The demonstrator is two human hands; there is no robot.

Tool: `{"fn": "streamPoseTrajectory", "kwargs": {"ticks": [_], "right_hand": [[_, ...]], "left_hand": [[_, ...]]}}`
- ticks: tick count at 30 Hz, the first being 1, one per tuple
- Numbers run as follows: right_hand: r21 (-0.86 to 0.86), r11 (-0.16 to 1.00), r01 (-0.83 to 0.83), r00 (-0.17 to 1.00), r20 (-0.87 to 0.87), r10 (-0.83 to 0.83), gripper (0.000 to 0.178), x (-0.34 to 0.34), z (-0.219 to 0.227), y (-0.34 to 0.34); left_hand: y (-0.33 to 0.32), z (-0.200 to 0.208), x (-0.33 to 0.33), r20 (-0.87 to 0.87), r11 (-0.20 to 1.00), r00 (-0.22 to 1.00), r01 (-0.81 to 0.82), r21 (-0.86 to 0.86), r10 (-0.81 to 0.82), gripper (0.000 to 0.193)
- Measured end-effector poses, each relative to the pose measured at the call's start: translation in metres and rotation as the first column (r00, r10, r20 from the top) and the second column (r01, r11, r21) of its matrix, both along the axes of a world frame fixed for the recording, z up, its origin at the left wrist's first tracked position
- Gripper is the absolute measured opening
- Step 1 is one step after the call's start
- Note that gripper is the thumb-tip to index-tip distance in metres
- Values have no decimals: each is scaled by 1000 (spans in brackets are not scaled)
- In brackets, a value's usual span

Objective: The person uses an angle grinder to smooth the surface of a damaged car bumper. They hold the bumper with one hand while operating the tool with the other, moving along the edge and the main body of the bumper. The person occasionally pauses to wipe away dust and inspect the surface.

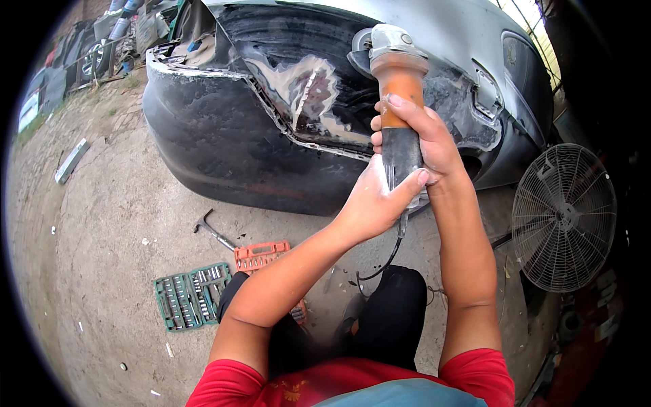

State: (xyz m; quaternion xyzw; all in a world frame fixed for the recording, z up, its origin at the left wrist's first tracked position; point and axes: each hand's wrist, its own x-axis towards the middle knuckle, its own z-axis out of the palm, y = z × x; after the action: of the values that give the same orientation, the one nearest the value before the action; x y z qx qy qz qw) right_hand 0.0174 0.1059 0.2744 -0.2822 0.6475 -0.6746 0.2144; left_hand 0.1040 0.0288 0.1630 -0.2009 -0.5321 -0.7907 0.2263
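Concrete floor (115,224), wire fan (564,217), patchy car (339,102) — left hand (375,197), right hand (437,141) both gripping grinder (401,85)

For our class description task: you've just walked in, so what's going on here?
Someone holds an orange and black angle grinder up to a patchily sanded car. The right hand grips its body; the left hand is lower, around its rear end. Whether the disc touches the car is unclear. An open green tool case lies on the ground.
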Motion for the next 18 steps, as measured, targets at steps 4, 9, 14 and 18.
{"fn": "streamPoseTrajectory", "kwargs": {"ticks": [4, 9, 14, 18], "right_hand": [[30, 998, 52, 998, -23, -51, 42, 1, -2, 0], [22, 989, 145, 986, -81, -143, 39, -2, -13, 6], [51, 995, 91, 984, -158, -82, 40, 1, -10, -7], [65, 994, 93, 984, -156, -82, 41, 0, -8, -9]], "left_hand": [[-3, -3, -2, 29, 999, 998, 48, -8, -48, 52], [-1, -15, -15, 15, 995, 995, 102, 25, -102, 52], [-12, -16, -18, 91, 995, 991, 101, -16, -99, 51], [-12, -14, -17, 33, 998, 997, 69, 13, -69, 52]]}}
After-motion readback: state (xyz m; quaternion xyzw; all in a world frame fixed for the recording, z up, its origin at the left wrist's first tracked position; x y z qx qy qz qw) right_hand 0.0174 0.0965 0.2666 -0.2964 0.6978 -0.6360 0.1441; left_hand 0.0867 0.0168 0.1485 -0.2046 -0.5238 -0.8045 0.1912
